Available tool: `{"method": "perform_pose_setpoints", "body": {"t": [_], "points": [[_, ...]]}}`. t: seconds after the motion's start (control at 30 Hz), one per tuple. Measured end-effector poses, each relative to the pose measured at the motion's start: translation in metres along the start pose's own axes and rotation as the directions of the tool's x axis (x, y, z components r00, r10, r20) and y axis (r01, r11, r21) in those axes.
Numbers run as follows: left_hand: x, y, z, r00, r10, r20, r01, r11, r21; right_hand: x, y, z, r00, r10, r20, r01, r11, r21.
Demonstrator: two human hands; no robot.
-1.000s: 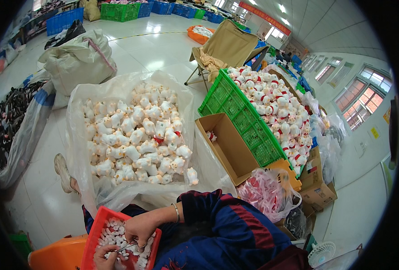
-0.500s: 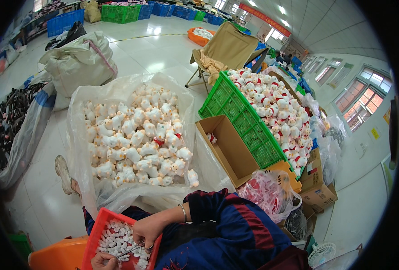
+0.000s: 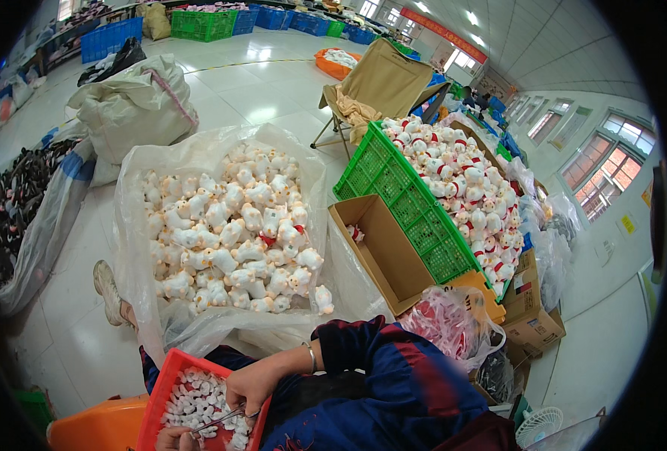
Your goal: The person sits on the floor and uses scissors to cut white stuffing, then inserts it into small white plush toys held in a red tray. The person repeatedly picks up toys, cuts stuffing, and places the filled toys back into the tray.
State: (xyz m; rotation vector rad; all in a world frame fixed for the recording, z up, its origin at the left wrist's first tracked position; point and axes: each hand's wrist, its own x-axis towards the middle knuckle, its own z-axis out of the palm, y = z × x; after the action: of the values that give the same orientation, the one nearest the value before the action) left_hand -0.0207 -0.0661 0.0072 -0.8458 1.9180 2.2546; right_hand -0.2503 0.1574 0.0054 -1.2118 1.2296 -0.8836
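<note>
Over a red plastic tray point(image 3: 162, 381) my right hand point(image 3: 252, 385) is closed round a slim metal scissor-like tool point(image 3: 214, 422). The tool slants down left to my left hand point(image 3: 177, 439), whose fingers are pinched together at its tip. Whatever is between those fingers is too small to make out. Small white fluffy pieces point(image 3: 195, 396) lie loose in the tray under both hands. Beyond it, a large clear plastic bag point(image 3: 132, 225) stands wide, filled with white plush toys point(image 3: 235, 233) with pale orange patches.
Right of the bag are an upright brown carton point(image 3: 393, 259) and a green crate point(image 3: 393, 192) heaped with white plush toys with red bands. A pink-filled plastic bag point(image 3: 442, 323) lies nearer me. Behind stands a tan folding chair point(image 3: 386, 75); a white sack point(image 3: 134, 105) slumps at left.
My left hand has dropped slightly toward the lower edge, with its fingers still at the tool's tip. The right hand keeps its grip almost in place. The whole view has shifted a little.
</note>
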Motion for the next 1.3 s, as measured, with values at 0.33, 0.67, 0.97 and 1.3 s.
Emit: {"method": "perform_pose_setpoints", "body": {"t": [0.33, 0.67, 0.97, 1.3], "points": [[0.011, -0.031, -0.016, 0.992, 0.069, 0.106, -0.035, 0.955, -0.293, 0.000, -0.004, 0.002, 0.999, -0.047, -0.003, 0.047, 0.997, 0.064], [0.003, -0.006, -0.010, 0.968, -0.039, 0.247, 0.080, 0.984, -0.158, 0.000, 0.008, 0.000, 0.999, -0.021, 0.030, 0.022, 0.999, -0.026], [0.003, -0.014, -0.006, 0.973, -0.044, 0.227, 0.106, 0.958, -0.268, 0.001, 0.009, 0.003, 0.998, -0.030, 0.052, 0.028, 0.999, 0.047], [0.007, -0.006, 0.008, 0.987, -0.097, 0.127, 0.088, 0.993, 0.072, 0.003, 0.005, 0.007, 0.996, 0.063, 0.068, -0.070, 0.992, 0.105]]}}
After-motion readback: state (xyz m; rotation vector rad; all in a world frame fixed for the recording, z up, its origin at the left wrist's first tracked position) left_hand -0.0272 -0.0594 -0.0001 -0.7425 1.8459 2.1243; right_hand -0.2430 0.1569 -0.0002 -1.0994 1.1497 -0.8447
